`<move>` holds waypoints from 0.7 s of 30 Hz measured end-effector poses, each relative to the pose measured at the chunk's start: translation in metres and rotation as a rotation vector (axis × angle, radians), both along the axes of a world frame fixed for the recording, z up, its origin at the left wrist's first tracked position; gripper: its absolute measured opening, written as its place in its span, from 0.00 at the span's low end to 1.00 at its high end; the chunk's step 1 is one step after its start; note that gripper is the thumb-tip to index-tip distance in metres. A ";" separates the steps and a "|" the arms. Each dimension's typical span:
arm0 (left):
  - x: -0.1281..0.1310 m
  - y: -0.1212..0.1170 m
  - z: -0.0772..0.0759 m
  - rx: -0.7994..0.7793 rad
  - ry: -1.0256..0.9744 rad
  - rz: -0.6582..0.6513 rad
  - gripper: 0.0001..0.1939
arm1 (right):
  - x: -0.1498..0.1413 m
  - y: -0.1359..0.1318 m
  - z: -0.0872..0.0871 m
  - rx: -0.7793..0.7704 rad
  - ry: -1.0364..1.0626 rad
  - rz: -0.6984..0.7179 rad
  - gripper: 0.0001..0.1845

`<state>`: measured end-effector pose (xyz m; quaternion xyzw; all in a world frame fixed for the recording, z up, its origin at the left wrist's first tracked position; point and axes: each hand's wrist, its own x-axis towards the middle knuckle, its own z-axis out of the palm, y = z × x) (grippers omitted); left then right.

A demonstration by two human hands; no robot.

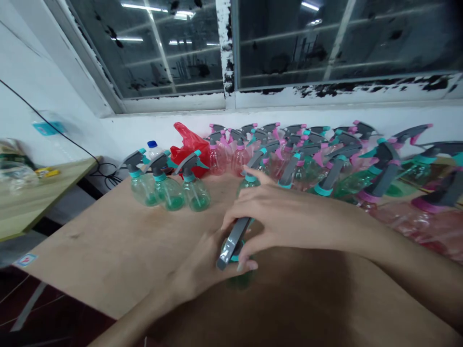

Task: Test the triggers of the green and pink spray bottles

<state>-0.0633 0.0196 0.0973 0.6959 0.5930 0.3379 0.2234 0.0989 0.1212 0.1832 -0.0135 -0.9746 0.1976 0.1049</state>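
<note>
A green spray bottle (233,242) with a grey trigger head and turquoise collar stands near the middle of the table, between my hands. My left hand (202,262) is wrapped round its left side, thumb across the front. From the right, my right hand (271,214) closes on the collar and head with thumb and fingers, while its index finger points forward. Both hands partly hide the bottle. Just beyond my right hand is another green spray bottle (249,182). Three more stand in a row at the left, the closest being a green bottle (196,195) with green liquid low inside.
Many pink and green spray bottles (300,168) crowd the table's back and right side. A red plastic bag (190,149) and a blue-capped bottle (154,148) sit near the wall. The wooden table (119,250) ends at left; beyond are a second table (47,193) and black cables (106,173).
</note>
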 end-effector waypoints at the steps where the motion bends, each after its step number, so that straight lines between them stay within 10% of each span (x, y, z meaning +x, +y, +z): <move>1: 0.003 0.000 -0.003 -0.040 -0.001 -0.021 0.23 | 0.010 -0.001 -0.002 -0.004 0.020 -0.048 0.17; 7: 0.027 0.003 -0.002 -0.146 -0.086 -0.056 0.22 | 0.071 0.008 -0.030 -0.051 0.005 -0.464 0.44; 21: 0.049 0.037 0.002 0.044 -0.138 -0.173 0.35 | 0.128 -0.017 -0.111 -0.421 -0.194 -0.660 0.42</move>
